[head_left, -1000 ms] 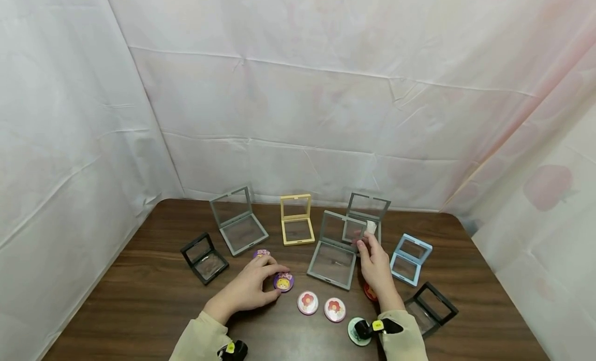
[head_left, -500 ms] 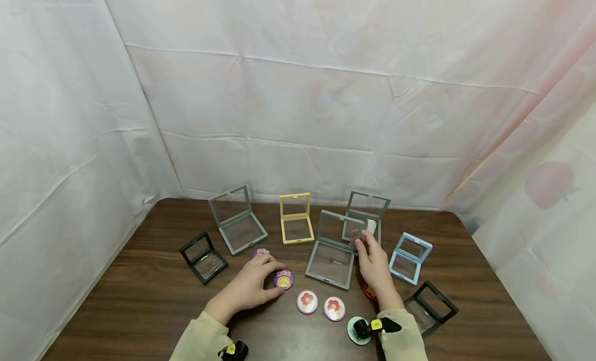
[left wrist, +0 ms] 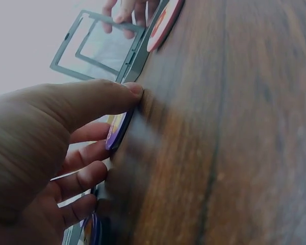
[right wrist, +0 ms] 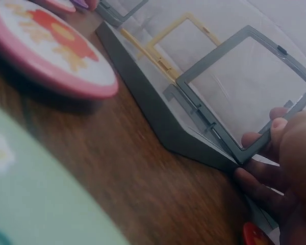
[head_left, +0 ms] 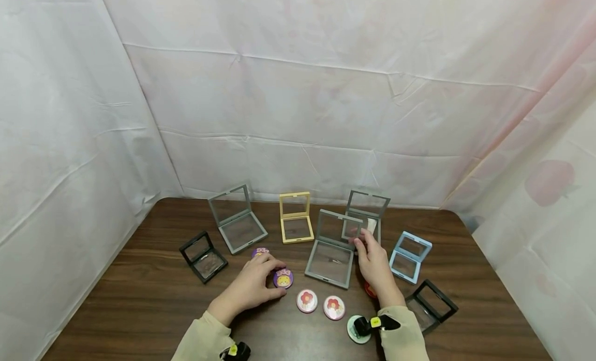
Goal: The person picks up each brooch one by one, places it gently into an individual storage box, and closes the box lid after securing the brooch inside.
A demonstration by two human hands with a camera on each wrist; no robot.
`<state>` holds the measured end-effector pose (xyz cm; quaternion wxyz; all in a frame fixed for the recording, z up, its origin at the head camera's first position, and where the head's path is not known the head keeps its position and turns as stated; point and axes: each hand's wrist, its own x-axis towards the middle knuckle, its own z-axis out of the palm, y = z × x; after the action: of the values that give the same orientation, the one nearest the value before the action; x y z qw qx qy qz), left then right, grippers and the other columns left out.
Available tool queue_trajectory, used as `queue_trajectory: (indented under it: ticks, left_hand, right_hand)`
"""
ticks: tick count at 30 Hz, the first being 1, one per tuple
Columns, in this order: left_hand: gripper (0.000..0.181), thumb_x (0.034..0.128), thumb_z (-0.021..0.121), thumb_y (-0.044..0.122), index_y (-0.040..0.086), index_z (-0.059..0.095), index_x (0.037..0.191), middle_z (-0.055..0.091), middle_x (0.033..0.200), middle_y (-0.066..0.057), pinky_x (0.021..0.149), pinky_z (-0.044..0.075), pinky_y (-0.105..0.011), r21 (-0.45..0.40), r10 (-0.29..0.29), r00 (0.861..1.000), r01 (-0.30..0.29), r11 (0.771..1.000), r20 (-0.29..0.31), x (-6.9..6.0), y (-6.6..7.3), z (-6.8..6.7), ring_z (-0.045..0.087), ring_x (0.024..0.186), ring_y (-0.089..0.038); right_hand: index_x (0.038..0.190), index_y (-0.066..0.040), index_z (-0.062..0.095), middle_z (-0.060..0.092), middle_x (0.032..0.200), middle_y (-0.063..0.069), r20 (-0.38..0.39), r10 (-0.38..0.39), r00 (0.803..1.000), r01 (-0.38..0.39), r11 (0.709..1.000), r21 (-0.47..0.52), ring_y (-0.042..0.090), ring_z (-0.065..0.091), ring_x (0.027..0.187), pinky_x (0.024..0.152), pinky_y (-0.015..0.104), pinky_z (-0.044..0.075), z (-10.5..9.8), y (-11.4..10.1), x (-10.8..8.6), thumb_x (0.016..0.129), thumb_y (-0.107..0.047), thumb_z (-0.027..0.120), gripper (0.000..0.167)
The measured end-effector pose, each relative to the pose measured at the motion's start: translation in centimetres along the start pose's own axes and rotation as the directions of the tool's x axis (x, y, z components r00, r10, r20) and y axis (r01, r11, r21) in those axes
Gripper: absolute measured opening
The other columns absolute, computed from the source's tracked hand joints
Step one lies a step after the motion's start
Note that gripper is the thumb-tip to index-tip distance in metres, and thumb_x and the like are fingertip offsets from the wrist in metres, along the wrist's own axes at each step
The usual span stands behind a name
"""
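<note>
My left hand [head_left: 253, 283] pinches a round purple button badge [head_left: 283, 279] with a yellow bear on it, thumb and index finger at opposite edges. The badge lies on the table, partly behind the thumb in the left wrist view. A second purple badge [head_left: 260, 252] is half covered by that hand. With thumb and fingers, my right hand [head_left: 374, 260] grips the raised lid of an unfolded grey display frame [head_left: 330, 261]. Its clear film lets the fingers show through. Two pink-edged flower badges [head_left: 307, 301] lie in front of this frame.
Behind stand more unfolded frames: grey [head_left: 242, 232], yellow [head_left: 297, 229] and another grey [head_left: 367, 200]. Black [head_left: 209, 265] stands left; blue [head_left: 404, 266] and black [head_left: 437, 299] stand right. A green badge [head_left: 357, 335] and a red badge [head_left: 370, 290] lie by the right forearm.
Very little differs. My left thumb has shifted slightly right along the near edge of the purple badge. My right hand keeps its grip on the grey frame.
</note>
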<state>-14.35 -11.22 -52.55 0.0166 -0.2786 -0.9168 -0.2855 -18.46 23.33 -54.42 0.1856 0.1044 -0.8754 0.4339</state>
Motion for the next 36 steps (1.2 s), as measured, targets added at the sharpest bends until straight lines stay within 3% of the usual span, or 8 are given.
queue_trajectory:
  ticks: [5,9,15,21,30,36]
  left_hand:
    - [0.046,0.0854,0.096,0.032,0.014,0.078,0.124,0.066,0.114,0.002,0.099,0.050,-0.058,0.009,0.009,1.000,-0.009,1.000,-0.009,-0.1,-0.1,0.0,0.063,0.112,-0.020]
    - [0.044,0.0854,0.095,0.031,0.014,0.078,0.122,0.067,0.113,0.002,0.099,0.050,-0.058,0.017,0.012,1.000,-0.012,1.000,-0.009,-0.2,-0.1,0.0,0.064,0.111,-0.022]
    - [0.042,0.0840,0.094,0.026,0.012,0.079,0.120,0.068,0.113,0.000,0.096,0.054,-0.054,0.036,0.009,1.000,-0.009,0.999,-0.010,-0.2,0.0,-0.1,0.065,0.108,-0.021]
    - [0.042,0.0818,0.092,0.018,0.010,0.078,0.121,0.067,0.113,-0.003,0.089,0.059,-0.041,0.041,-0.019,0.997,0.022,0.999,-0.072,0.1,0.3,-0.3,0.064,0.100,-0.017]
    - [0.047,0.0822,0.091,0.018,0.010,0.076,0.126,0.067,0.118,-0.002,0.089,0.057,-0.038,-0.004,-0.045,0.992,0.045,0.999,-0.119,2.2,1.8,0.1,0.063,0.103,-0.015]
    - [0.045,0.0820,0.090,0.020,0.010,0.075,0.123,0.067,0.119,-0.002,0.095,0.057,-0.042,-0.039,-0.027,0.995,0.023,0.999,-0.096,3.9,2.9,1.0,0.063,0.109,-0.019]
  right_hand:
    - [0.134,-0.002,0.066,0.080,0.112,0.009,0.008,-0.052,0.999,0.052,0.998,-0.027,0.031,0.076,0.107,0.087,0.051,0.061,0.0,-0.1,-0.2,0.114,-0.009,0.057,0.023]
    - [0.134,-0.004,0.066,0.080,0.112,0.007,0.027,-0.046,0.999,0.047,0.998,-0.039,0.029,0.076,0.109,0.090,0.054,0.059,0.1,-0.2,-0.1,0.114,-0.012,0.058,0.023]
    - [0.135,-0.004,0.066,0.080,0.110,0.009,0.036,-0.058,0.998,0.059,0.998,-0.018,0.029,0.077,0.106,0.087,0.051,0.062,0.2,-0.1,-0.2,0.114,-0.008,0.058,0.023]
    - [0.133,0.000,0.066,0.080,0.108,0.014,0.010,-0.103,0.995,0.103,0.994,0.033,0.031,0.078,0.099,0.081,0.039,0.064,0.8,-0.4,0.0,0.112,-0.003,0.059,0.023]
    - [0.135,-0.003,0.067,0.080,0.112,0.012,0.045,-0.095,0.994,0.093,0.995,0.048,0.028,0.078,0.101,0.082,0.036,0.065,1.6,-1.0,0.5,0.113,-0.007,0.058,0.024]
    - [0.137,-0.007,0.067,0.080,0.114,0.011,0.080,-0.031,0.996,0.026,0.998,0.061,0.024,0.077,0.105,0.085,0.036,0.064,1.3,-1.1,0.3,0.114,-0.010,0.058,0.025]
